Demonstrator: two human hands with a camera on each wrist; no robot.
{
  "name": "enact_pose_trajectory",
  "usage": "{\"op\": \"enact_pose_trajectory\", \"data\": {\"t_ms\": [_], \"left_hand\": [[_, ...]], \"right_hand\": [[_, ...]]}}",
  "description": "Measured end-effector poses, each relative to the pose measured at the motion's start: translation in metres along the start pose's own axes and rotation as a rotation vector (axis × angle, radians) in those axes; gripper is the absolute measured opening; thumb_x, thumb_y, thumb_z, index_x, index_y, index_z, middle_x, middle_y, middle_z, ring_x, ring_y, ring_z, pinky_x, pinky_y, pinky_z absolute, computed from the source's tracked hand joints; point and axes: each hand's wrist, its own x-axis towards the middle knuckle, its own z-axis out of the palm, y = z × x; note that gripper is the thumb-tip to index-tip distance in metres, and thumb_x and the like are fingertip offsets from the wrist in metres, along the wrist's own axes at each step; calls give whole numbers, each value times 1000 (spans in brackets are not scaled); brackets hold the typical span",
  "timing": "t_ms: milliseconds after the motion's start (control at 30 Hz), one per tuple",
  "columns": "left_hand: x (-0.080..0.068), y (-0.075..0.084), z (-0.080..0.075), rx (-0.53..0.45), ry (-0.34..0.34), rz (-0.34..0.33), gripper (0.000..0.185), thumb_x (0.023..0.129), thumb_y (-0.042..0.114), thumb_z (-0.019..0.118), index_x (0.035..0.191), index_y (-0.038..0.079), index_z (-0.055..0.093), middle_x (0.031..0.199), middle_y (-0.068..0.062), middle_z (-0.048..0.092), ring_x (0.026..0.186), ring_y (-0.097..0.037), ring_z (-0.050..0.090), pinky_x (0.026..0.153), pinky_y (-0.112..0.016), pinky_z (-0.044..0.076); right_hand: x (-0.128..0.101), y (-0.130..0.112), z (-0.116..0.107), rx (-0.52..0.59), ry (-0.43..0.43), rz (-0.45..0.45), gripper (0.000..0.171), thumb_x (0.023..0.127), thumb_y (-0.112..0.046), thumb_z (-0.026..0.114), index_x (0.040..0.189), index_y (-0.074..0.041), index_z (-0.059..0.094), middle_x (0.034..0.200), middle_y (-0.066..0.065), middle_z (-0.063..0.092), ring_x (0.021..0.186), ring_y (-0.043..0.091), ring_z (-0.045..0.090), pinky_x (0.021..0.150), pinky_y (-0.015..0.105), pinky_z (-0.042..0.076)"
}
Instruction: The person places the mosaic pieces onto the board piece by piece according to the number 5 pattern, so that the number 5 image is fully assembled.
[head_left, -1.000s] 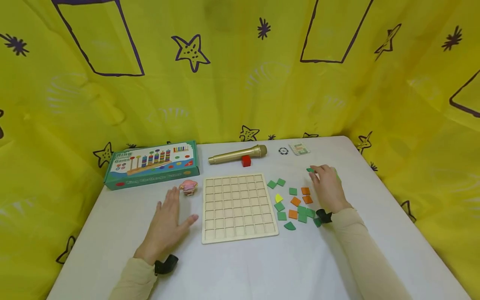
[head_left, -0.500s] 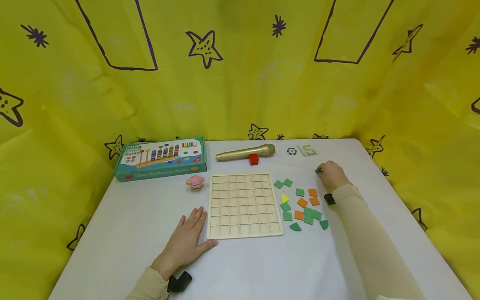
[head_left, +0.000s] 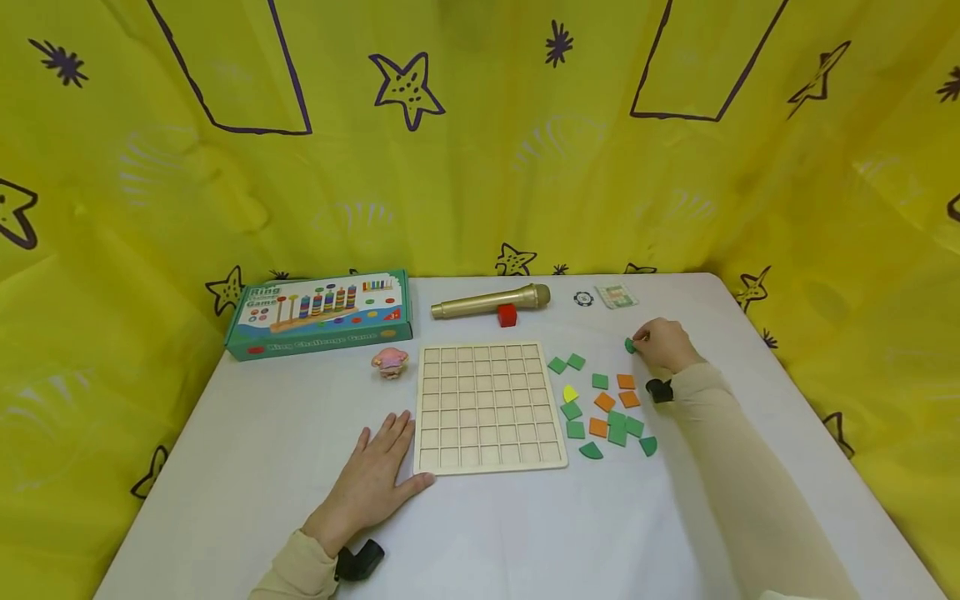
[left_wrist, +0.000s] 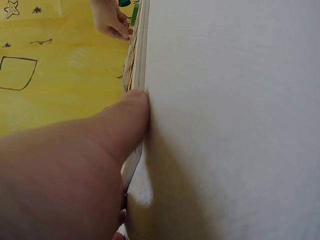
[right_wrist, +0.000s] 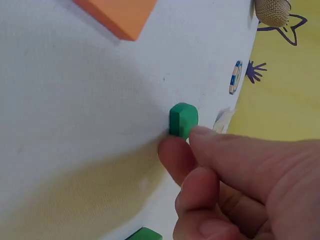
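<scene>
Fingers of the left hand (head_left: 372, 487): straight and spread flat on the table (head_left: 480, 533), thumb tip touching the near left corner of the grid board (head_left: 486, 407); the left wrist view shows the thumb pressed against the board's edge.
Left sleeve: beige, with a black wrist device (head_left: 360, 561) at the near edge of the table.
Grid board: pale wood, divided into square cells that all look bare, lying flat in the middle of the table.
Loose tiles: green tiles (head_left: 576, 430), orange tiles (head_left: 605, 402) and one yellow tile (head_left: 570, 393) scattered just right of the board, flat on the table; a green quarter-round (head_left: 591, 452) lies nearest the person.
Fingers of the right hand (head_left: 662, 344): curled, thumb and forefinger pinching a small green piece (head_left: 630, 344) on its edge, at or just above the table beyond the loose tiles and well apart from the board; the right wrist view shows the green piece upright at the fingertips (right_wrist: 200, 135), and contact with the table cannot be told.
Pink figure (head_left: 390, 361): small, just beside the board's far left corner.
Game box (head_left: 322, 312): green, printed with ring stacks, far left of the table.
Microphone (head_left: 491, 302): gold, lying on its side beyond the board, with a red cube (head_left: 507, 315) touching its near side.
Far right items: a small black-and-white disc (head_left: 583, 299) and a small card packet (head_left: 616, 296) side by side.
Backdrop: yellow cloth (head_left: 480, 150) with purple stars and outlines behind the table.
</scene>
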Motion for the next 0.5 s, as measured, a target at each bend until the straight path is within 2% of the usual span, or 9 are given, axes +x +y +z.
{"op": "enact_pose_trajectory", "data": {"t_ms": [67,167,300,500], "left_hand": [[0,-1,0,-1,-6,-6,86,92,58,57,147,-6,37,155,-17,29,143,-35,23,110,-60,16],[-1,-1,0,1,-8,-9,86,92,58,57,147,-6,36,155,-17,29,143,-35,23,111,-60,16],[-1,-1,1,-5,-8,-5,86,92,57,58,148,-6,35,155,-18,29,143,-35,23,111,-60,16],[-1,-2,0,-27,-31,-4,87,93,56,56,148,-6,33,156,-18,26,144,-35,19,111,-61,13]], "right_hand": [[2,0,-2,6,-38,-26,25,88,0,62,110,13,63,85,21,64,79,36,60,74,50,49],[4,2,-2,-6,-98,-66,32,86,1,63,117,11,60,84,19,63,77,33,58,72,48,48],[8,5,0,-34,-129,-85,25,89,-2,65,112,9,62,86,19,63,78,32,57,73,47,47],[15,7,5,-51,-127,-93,23,93,-6,65,108,10,60,91,21,59,83,34,53,78,49,46]]}}
